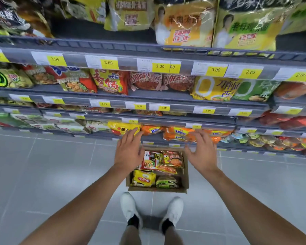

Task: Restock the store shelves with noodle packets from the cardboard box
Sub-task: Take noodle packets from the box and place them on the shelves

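— What takes up most of the view?
— Grey shelves (148, 55), tier on tier, full of noodle packs, with yellow price tags (108, 63) along their front edges. Below them is a pale tiled floor (42, 174).

— And the cardboard box (157, 189)?
— It sits open on the floor against the foot of the shelves, just ahead of a pair of white shoes (129, 206).

— Where are the hands?
— Both are above the box's far edge. The left hand (129, 149) is over its far left corner and the right hand (201, 151) over its far right. The fingers are spread and loose, holding nothing.

— The noodle packets?
— They lie flat in the box: red packets (150, 160) at the far side, a yellow packet (143, 178) and a green packet (167, 182) at the near edge. Orange packets (177, 134) lie on the lowest shelf, just past the fingertips.
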